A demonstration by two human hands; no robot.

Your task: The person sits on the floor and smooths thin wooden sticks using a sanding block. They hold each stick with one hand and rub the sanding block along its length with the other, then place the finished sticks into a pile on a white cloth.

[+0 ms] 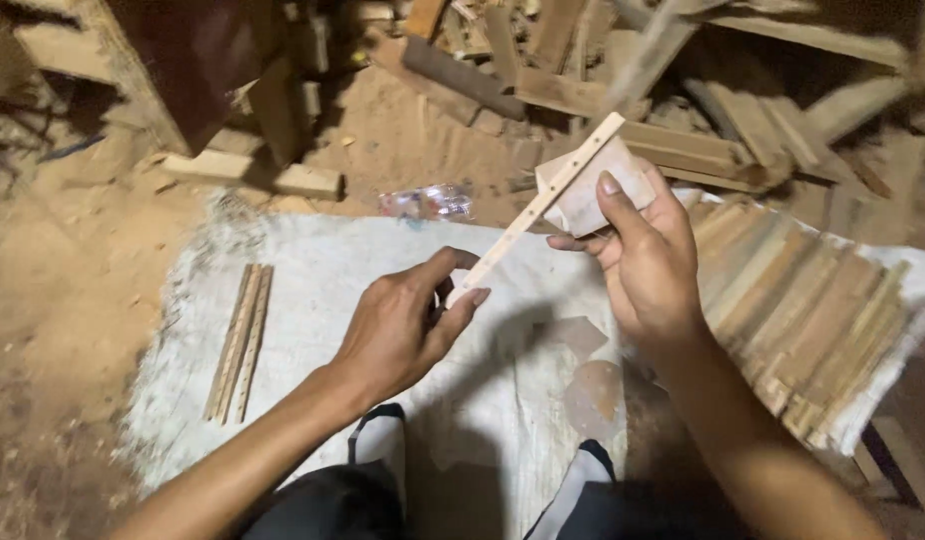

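blurred wood scraps [623,70] above

One package shows: a crumpled clear plastic wrapper [426,202] lying on the sandy ground at the far edge of the white sack cloth [313,290], just short of the woodpile. It glints with pink and bluish patches, possibly printing, too blurred to tell. No labels, signs or screens appear.
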